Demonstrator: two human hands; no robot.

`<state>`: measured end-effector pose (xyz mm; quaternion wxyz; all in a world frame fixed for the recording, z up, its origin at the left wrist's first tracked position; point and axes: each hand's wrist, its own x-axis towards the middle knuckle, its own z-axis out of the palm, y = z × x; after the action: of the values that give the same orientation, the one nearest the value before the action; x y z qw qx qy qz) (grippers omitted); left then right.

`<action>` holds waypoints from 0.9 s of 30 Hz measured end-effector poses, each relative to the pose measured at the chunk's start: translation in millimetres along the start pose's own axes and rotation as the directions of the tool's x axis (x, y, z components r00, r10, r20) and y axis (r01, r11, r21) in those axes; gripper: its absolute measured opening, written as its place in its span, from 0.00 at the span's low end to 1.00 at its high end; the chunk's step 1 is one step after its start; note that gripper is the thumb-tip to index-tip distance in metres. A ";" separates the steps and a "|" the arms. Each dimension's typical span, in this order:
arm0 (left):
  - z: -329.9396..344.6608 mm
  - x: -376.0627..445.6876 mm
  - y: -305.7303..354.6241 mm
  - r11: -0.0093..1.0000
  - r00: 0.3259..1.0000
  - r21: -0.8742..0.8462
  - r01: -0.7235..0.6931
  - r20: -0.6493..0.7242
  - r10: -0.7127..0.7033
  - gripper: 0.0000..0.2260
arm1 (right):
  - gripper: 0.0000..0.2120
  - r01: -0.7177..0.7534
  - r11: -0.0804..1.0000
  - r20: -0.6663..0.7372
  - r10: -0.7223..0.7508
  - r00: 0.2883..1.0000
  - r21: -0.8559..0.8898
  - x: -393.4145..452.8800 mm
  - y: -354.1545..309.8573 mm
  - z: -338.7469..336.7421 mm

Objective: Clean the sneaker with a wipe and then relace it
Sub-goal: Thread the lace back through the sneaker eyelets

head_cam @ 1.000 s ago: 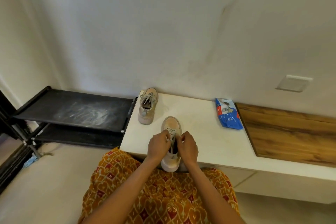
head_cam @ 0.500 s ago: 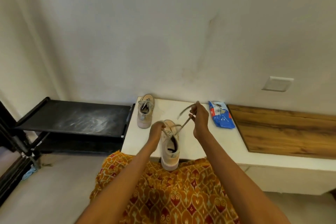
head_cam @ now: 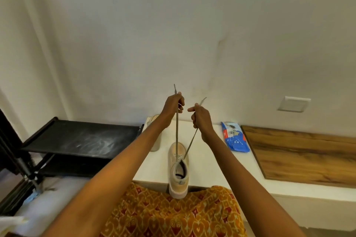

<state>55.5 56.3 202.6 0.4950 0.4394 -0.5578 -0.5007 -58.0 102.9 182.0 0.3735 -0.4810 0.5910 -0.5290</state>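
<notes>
A beige sneaker [head_cam: 178,171] stands on the white bench [head_cam: 210,161], toe away from me, heel over the front edge. Two ends of its grey lace [head_cam: 176,131] run taut up from the top eyelets. My left hand [head_cam: 173,107] grips the left end high above the shoe. My right hand [head_cam: 200,116] grips the right end, forefinger sticking out toward the left hand. Both hands are raised well above the sneaker, close together. A blue pack of wipes [head_cam: 234,136] lies on the bench to the right.
A second sneaker [head_cam: 153,132] stands at the bench's back left, mostly hidden by my left forearm. A black shoe rack [head_cam: 81,138] stands to the left. A wooden panel [head_cam: 304,154] covers the bench's right part. The wall is right behind.
Both hands have risen from the sneaker's tongue, each drawing a lace end up until taut. The left hand, earlier on the shoe, now holds a lace end high.
</notes>
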 end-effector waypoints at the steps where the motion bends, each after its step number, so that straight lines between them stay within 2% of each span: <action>1: 0.5 -0.8 4.9 0.999 0.999 0.012 -0.036 0.036 0.035 0.18 | 0.18 0.018 0.999 0.022 -0.017 1.000 -0.031 1.3 -0.9 4.1; 4: 1.2 -2.5 10.5 0.986 0.983 0.099 -0.134 0.142 0.119 0.19 | 0.18 0.074 0.980 0.108 -0.054 0.993 -0.184 -1.0 -10.0 12.0; 6: 1.2 -3.8 12.3 0.972 0.962 0.150 -0.181 0.231 0.143 0.19 | 0.15 0.149 0.951 0.234 -0.085 0.969 -0.272 -5.9 -17.2 9.3; 8: 2.4 -3.4 14.4 0.965 0.940 0.184 -0.186 0.321 0.120 0.19 | 0.11 0.182 0.916 0.374 -0.038 0.927 -0.358 -15.8 -27.3 5.6; 9: 3.2 -2.8 14.9 0.965 0.929 0.196 -0.177 0.357 0.098 0.19 | 0.10 0.174 0.895 0.383 -0.003 0.924 -0.411 -17.9 -27.5 17.6; 10: 3.8 -3.3 15.1 0.965 0.920 0.209 -0.157 0.385 0.067 0.20 | 0.12 0.166 0.908 0.487 0.047 0.872 -0.385 -19.6 -16.1 14.3; 11: 3.5 -4.4 15.1 0.964 0.915 0.230 -0.134 0.402 0.031 0.22 | 0.15 0.167 0.907 0.517 0.063 0.854 -0.387 -19.9 -8.3 7.5; 12: 1.5 -5.9 14.1 0.961 0.913 0.258 -0.101 0.407 -0.013 0.24 | 0.16 0.099 0.875 0.487 0.166 0.858 -0.473 -10.7 -9.2 9.6; 14: -6.0 -9.3 4.7 0.968 0.900 0.250 0.033 0.414 -0.138 0.30 | 0.16 0.167 0.739 0.328 0.077 0.941 -0.653 -18.5 -8.0 10.3; 15: -10.0 -11.1 -3.8 0.969 0.874 0.196 0.148 0.432 -0.221 0.32 | 0.16 0.163 0.815 0.314 0.024 0.949 -0.556 -11.8 -7.9 12.7; 16: -14.3 -13.2 -14.6 0.955 0.838 0.137 0.261 0.458 -0.295 0.34 | 0.17 0.113 0.876 0.336 0.058 0.940 -0.469 -17.3 -16.7 8.5; 18: -22.3 -18.0 -36.9 0.913 0.773 0.096 0.397 0.501 -0.389 0.36 | 0.23 0.146 0.877 0.305 0.000 0.952 -0.458 -9.0 -6.3 -9.3; 20: -26.6 -22.4 -55.7 0.886 0.748 0.080 0.457 0.505 -0.432 0.35 | 0.23 0.153 0.864 0.270 -0.020 0.963 -0.480 0.5 0.7 -4.8; 22: -25.6 -24.2 -64.0 0.889 0.792 0.044 0.455 0.437 -0.427 0.30 | 0.19 0.111 0.925 0.332 0.017 0.943 -0.362 0.0 1.1 -4.0; 24: -23.6 -24.8 -65.2 0.898 0.846 -0.025 0.440 0.346 -0.405 0.20 | 0.19 0.101 0.970 0.464 0.015 0.886 -0.223 -4.4 -2.2 -13.7; 26: -23.2 -21.4 -66.0 0.894 0.866 -0.088 0.440 0.307 -0.395 0.15 | 0.22 0.072 0.972 0.559 0.068 0.826 -0.224 -5.7 -5.2 -16.2; 27: -23.6 -19.1 -67.1 0.892 0.870 -0.095 0.441 0.290 -0.399 0.15 | 0.23 0.075 0.953 0.587 0.117 0.801 -0.292 -4.6 -2.8 -16.1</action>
<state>80.9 64.7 134.0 0.3287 0.4393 -0.4678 -0.6929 -71.6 111.7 187.1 0.4690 -0.6674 0.5218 -0.2496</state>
